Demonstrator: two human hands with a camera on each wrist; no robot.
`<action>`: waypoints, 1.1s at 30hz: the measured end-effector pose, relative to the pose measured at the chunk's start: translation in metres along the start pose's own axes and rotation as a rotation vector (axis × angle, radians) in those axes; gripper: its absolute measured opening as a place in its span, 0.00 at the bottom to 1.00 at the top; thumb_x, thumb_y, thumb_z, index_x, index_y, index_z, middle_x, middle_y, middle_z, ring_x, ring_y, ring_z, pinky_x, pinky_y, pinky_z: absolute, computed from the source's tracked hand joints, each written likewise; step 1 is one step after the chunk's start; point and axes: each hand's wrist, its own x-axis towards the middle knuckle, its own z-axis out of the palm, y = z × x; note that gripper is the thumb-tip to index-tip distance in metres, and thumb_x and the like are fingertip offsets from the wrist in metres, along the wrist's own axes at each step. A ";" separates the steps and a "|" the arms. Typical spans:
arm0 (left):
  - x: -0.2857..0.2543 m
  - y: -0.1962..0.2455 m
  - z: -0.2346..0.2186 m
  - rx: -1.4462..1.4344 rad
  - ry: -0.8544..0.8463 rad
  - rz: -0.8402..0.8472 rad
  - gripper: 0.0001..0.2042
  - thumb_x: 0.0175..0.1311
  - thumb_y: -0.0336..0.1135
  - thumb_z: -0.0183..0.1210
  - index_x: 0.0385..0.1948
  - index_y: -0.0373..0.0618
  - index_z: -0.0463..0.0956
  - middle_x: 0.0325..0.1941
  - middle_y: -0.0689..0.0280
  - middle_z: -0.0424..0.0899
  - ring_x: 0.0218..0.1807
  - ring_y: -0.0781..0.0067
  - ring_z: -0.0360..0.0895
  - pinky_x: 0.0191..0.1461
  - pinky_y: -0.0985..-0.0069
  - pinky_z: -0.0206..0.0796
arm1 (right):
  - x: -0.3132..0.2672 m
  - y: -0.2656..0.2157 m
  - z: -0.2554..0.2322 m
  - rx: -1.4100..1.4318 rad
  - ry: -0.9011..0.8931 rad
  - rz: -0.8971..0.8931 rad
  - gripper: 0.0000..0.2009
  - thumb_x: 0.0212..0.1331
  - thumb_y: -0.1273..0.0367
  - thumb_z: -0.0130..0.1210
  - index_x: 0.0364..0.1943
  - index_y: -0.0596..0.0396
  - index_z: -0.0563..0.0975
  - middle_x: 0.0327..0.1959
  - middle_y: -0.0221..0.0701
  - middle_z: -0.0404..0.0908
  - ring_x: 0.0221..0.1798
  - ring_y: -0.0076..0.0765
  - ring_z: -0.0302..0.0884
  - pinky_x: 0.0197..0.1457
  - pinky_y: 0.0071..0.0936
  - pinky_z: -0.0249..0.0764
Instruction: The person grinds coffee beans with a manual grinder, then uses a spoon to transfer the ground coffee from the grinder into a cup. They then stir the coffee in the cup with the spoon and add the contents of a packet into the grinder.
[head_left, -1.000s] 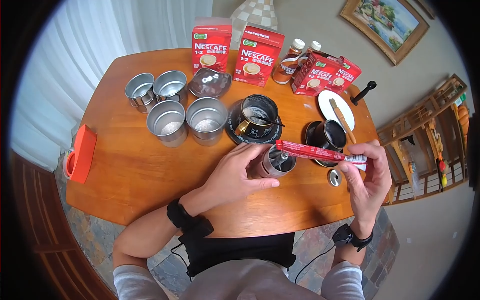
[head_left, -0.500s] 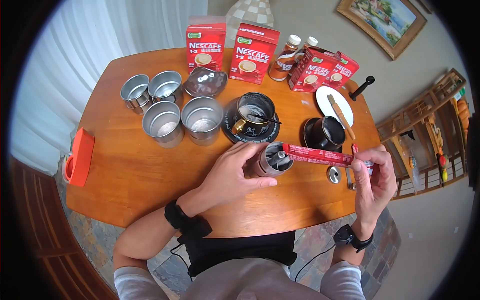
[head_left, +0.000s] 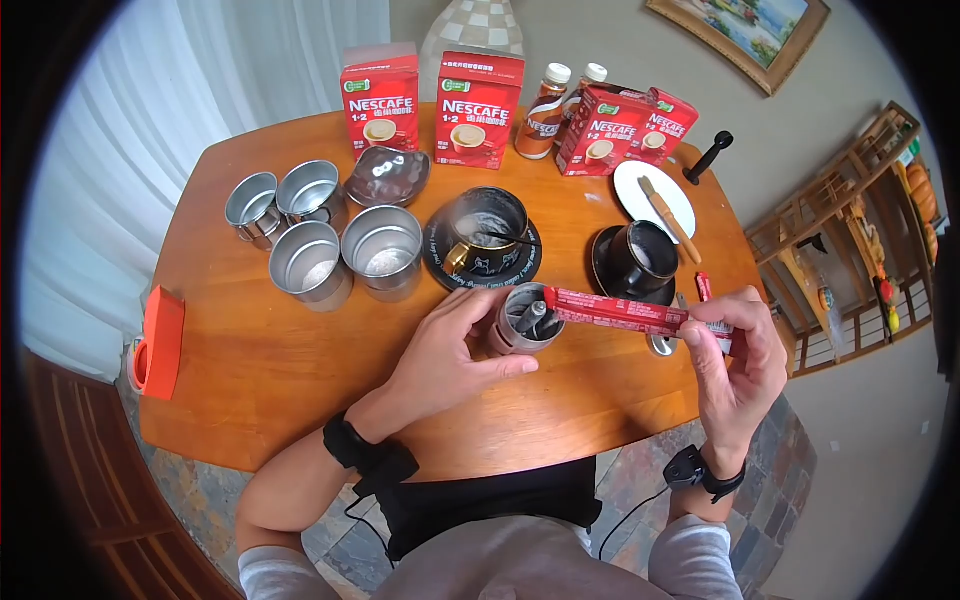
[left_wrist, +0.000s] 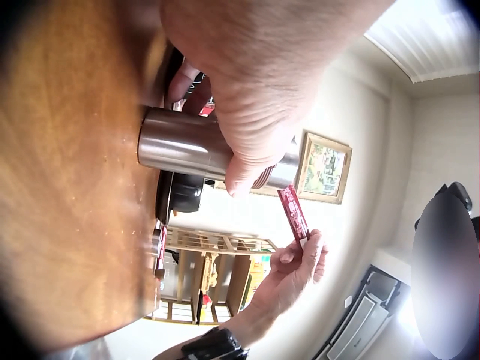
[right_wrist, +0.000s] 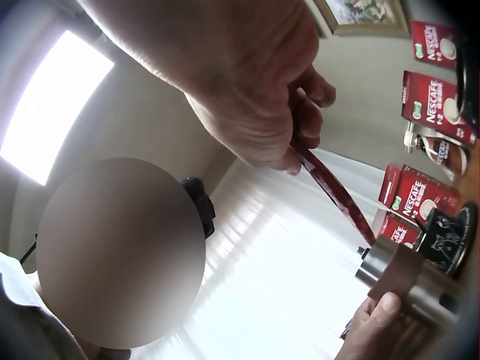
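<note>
My left hand [head_left: 430, 345] grips a manual coffee grinder [head_left: 512, 338], a brushed-metal cylinder with a darker band, standing upright on the table. Its top is uncovered, and a central shaft [head_left: 532, 316] shows inside. Thumb and fingers of my right hand [head_left: 738, 365] pinch the far end of a long red stick packet [head_left: 620, 311]. The packet's other end lies at the right side of the grinder's mouth, sloping down to it in the right wrist view. Behind the grinder, a black cup [head_left: 500, 262] holds a dark spoon and sits on a black saucer [head_left: 436, 262].
Several metal cups [head_left: 318, 285] stand left, two with pale contents. Another black cup [head_left: 640, 262], a small metal disc [head_left: 661, 346] and a second red stick [head_left: 703, 286] lie right. Red coffee boxes [head_left: 479, 110], bottles [head_left: 543, 120] and a plate [head_left: 630, 190] with a brush are behind.
The packet's end has drawn rightward from over the middle of the grinder's mouth to its right side. The head view has turned, shifting the tabletop things leftward. Both hands keep their holds.
</note>
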 end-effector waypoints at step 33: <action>-0.002 0.005 -0.002 -0.020 -0.028 -0.040 0.40 0.56 0.40 0.79 0.70 0.39 0.70 0.65 0.58 0.79 0.69 0.66 0.76 0.73 0.68 0.65 | -0.053 0.029 0.020 0.666 -0.010 0.835 0.09 0.71 0.69 0.65 0.46 0.61 0.84 0.25 0.32 0.86 0.18 0.18 0.77 0.18 0.13 0.65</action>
